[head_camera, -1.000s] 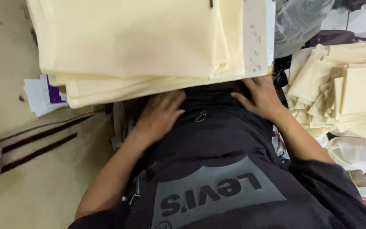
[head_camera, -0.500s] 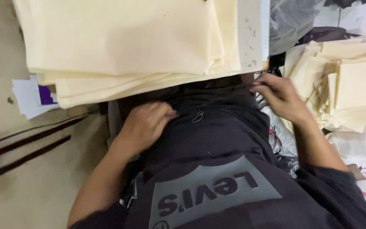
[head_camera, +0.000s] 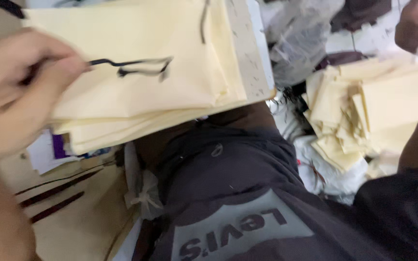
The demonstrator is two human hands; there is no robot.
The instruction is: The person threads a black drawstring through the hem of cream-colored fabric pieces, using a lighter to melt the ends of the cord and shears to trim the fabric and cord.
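Observation:
My left hand [head_camera: 20,92] is raised close to the camera at the left, blurred, with its fingers pinched on the end of a thin black cord [head_camera: 141,67]. The cord's loop hangs over a thick stack of cream fabric sheets [head_camera: 146,111]. At the top right corner is my right hand [head_camera: 412,26], also lifted, fingers curled, with nothing visible in it. Its forearm runs down the right edge. Below both hands lies my dark shirt [head_camera: 228,174] with a grey print.
A heap of smaller cream fabric pieces [head_camera: 364,111] lies at the right, over white cloth [head_camera: 325,169]. A clear plastic bag [head_camera: 301,34] sits above it. Papers [head_camera: 44,152] stick out under the stack at the left. The table's white edge [head_camera: 252,53] borders the stack.
Both hands have left my shirt front and risen toward the camera. The left one now pinches a thin black cord; the right one has gone up to the top right corner.

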